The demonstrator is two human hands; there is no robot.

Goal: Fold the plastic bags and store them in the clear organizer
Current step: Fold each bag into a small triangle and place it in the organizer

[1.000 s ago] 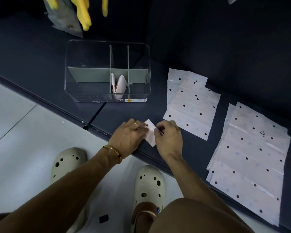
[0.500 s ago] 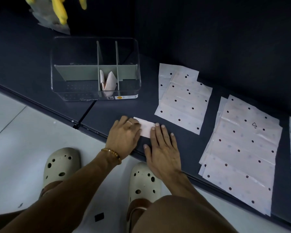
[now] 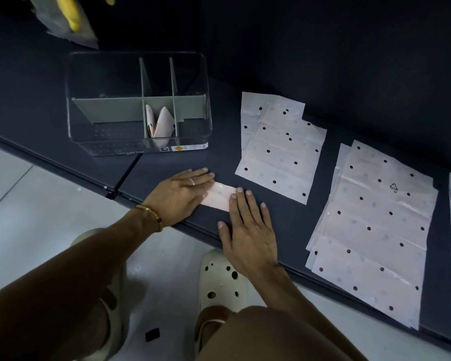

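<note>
Hands flattening a folded plastic bag [image 3: 218, 196] on a dark table [image 3: 167, 165].

Left hand [image 3: 179, 195] and right hand [image 3: 248, 227] press it with straight fingers, one on each end. Clear organizer [image 3: 138, 102] sits behind, folded bags [image 3: 159, 122] in its middle front compartment; flat dotted bags [image 3: 279, 145] lie to the right.

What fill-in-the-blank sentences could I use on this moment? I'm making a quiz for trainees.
1. Both hands, left hand and right hand, press flat on a folded ____.
2. The clear organizer already holds folded bags in its ____ front compartment.
3. The unfolded bags lying flat are printed with dark ____.

Missing words: bag; middle; dots
</note>
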